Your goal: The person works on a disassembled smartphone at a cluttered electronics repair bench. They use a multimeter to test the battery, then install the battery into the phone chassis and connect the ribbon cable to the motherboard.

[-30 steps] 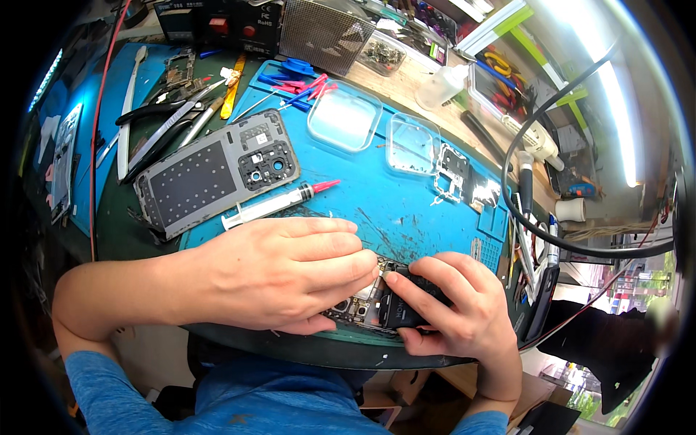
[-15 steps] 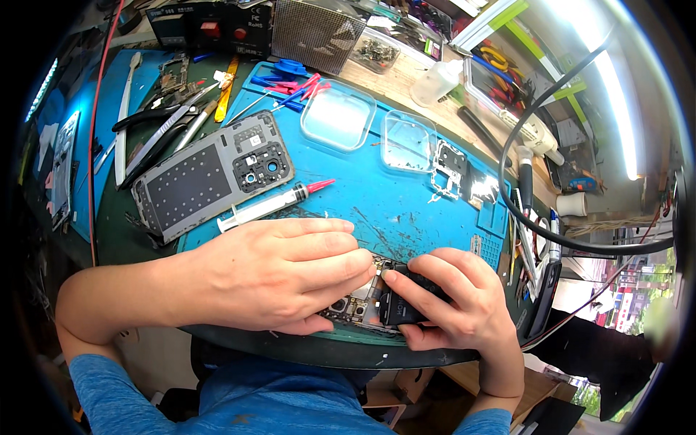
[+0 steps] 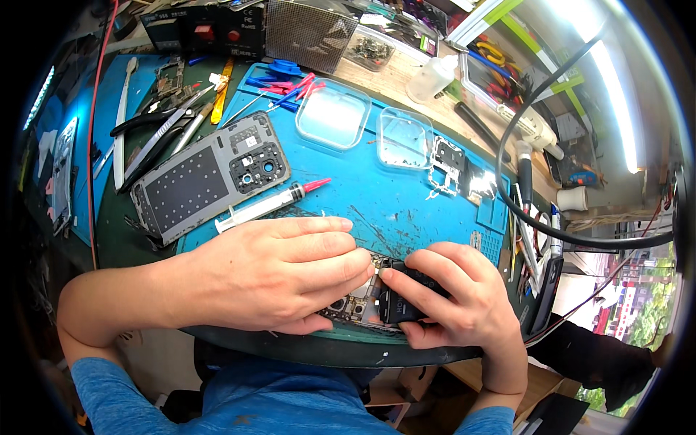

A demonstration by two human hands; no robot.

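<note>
Phone (image 3: 360, 310), uncovered so that its board and camera modules show, lies at the near edge of the bench (image 3: 254, 338), below and between our two hands. Our right hand (image 3: 460, 297) has its grip closed about the phone's battery end, fingers over the dark battery (image 3: 395, 307) and thumb at the near edge. Our left hand (image 3: 297, 272) reaches over the board with its fingers together, tips just beside the right forefinger; whether that grip pinches anything, we cannot tell. We judge the step in hand to be fine fingertip work where board and battery meet, and the next move to call for a steady right grip and light left pressure, clear of the small parts. Straight beyond the left grip stands a clear box (image 3: 333, 116) in which we make out nothing; beyond the gap between the grips, a second, lower tray (image 3: 391, 125) holds a few dark specks. Farther off on that line, a small tub (image 3: 368, 67) is heaped with tiny parts. Well beyond the right grip, a squeeze bottle (image 3: 433, 78) shows no readable level, and a bin (image 3: 473, 88) holds tools with coloured handles.
</note>
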